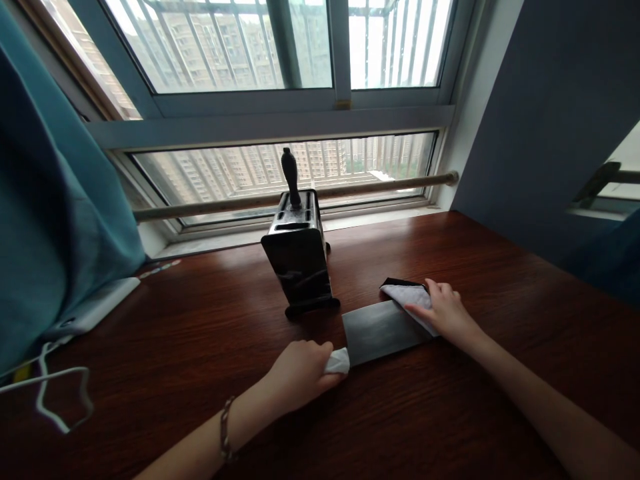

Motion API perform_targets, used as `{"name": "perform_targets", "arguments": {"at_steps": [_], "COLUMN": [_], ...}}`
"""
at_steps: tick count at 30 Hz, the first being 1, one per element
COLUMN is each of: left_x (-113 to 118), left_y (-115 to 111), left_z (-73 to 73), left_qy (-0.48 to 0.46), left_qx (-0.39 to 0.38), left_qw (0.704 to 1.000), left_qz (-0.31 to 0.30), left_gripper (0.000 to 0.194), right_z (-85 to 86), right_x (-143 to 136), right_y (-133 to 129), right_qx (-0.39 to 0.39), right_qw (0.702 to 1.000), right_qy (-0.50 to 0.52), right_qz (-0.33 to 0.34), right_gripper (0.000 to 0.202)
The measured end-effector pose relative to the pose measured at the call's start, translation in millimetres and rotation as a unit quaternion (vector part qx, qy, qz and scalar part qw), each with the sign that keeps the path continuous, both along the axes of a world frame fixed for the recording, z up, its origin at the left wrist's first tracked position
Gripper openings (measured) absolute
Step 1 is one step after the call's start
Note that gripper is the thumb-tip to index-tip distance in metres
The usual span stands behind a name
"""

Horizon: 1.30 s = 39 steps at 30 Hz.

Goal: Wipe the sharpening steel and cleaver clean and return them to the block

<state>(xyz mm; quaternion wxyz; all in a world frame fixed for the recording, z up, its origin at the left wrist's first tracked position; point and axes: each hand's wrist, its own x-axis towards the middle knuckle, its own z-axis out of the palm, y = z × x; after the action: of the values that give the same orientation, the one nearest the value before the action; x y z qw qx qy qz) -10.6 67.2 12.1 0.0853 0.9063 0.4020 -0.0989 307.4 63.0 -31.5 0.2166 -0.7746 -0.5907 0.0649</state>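
Observation:
A cleaver [383, 331] with a broad grey blade lies across the middle of the view, its handle toward the left. My left hand [303, 373] is wrapped round the handle, where a white covering [338, 361] shows past the fingers. On the blade's far end, my right hand [447, 310] grips a folded cloth [411, 297], pale grey-white with a black side, pressed against the metal. Behind the blade stands a dark knife block [304, 270] with slots in its metal top. One dark-handled tool [291, 175] sticks up out of it.
The reddish-brown wooden table [210, 300] reaches back to a barred window [240, 47] with a horizontal rail [380, 187]. At the left hang blue curtains [65, 173], beside a white device [97, 310] and a loose white cable [45, 393].

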Motion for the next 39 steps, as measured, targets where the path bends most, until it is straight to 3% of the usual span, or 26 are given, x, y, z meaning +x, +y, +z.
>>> {"name": "perform_targets", "arguments": {"at_steps": [4,6,10,14,16,18,20,22,24,28,32,34,36,39], "left_x": [0,0,-1,-1,0,0,1,1,1,1,2,2,2,2], "left_y": [-1,-2,-2,-2,-3,-3,-4,-4,-4,-3,-2,-2,-2,-2], "left_z": [1.0,1.3,0.7,0.4,1.2,2.1,2.7,2.5,1.6,-0.8,-1.9,-1.9,-1.7,-1.2], "left_qy": [0.009,0.010,0.010,0.006,0.002,0.000,0.001,0.000,-0.001,-0.001,0.002,0.003,0.004,0.004], "left_qx": [0.009,0.010,0.014,0.014,0.011,0.009,0.007,0.006,0.008,0.016,0.017,0.019,0.021,0.021], "left_qw": [1.000,1.000,1.000,1.000,1.000,1.000,1.000,1.000,1.000,1.000,1.000,1.000,1.000,1.000], "left_qz": [-0.002,-0.002,-0.002,0.001,0.008,0.016,0.022,0.025,0.025,0.022,0.021,0.019,0.016,0.015], "left_gripper": [0.036,0.036,0.038,0.037,0.038,0.040,0.042,0.042,0.041,0.041,0.041,0.040,0.040,0.040], "right_z": [5.3,10.5,21.3,39.2,48.2,52.7,50.4,42.5,32.2,17.1,13.7,13.5,12.6,10.1], "right_x": [7,7,8,11,7,-4,-19,-36,-49,-60,-66,-71,-76,-76], "right_y": [3,5,4,-4,-11,-18,-23,-26,-27,-28,-34,-38,-41,-40], "right_qx": [-0.032,-0.005,0.109,0.299,0.353,0.306,0.170,0.047,0.034,0.140,0.196,0.184,0.172,0.183], "right_qw": [0.994,0.991,0.976,0.909,0.882,0.898,0.916,0.904,0.910,0.940,0.937,0.929,0.921,0.933], "right_qy": [0.105,0.134,0.179,0.274,0.296,0.314,0.350,0.365,0.314,0.137,0.019,-0.025,-0.053,-0.063], "right_qz": [0.019,0.005,-0.051,-0.099,-0.096,-0.035,0.094,0.218,0.269,0.281,0.288,0.321,0.345,0.305], "right_gripper": [0.056,0.052,0.041,0.032,0.030,0.030,0.035,0.042,0.042,0.029,0.044,0.053,0.049,0.032]}}
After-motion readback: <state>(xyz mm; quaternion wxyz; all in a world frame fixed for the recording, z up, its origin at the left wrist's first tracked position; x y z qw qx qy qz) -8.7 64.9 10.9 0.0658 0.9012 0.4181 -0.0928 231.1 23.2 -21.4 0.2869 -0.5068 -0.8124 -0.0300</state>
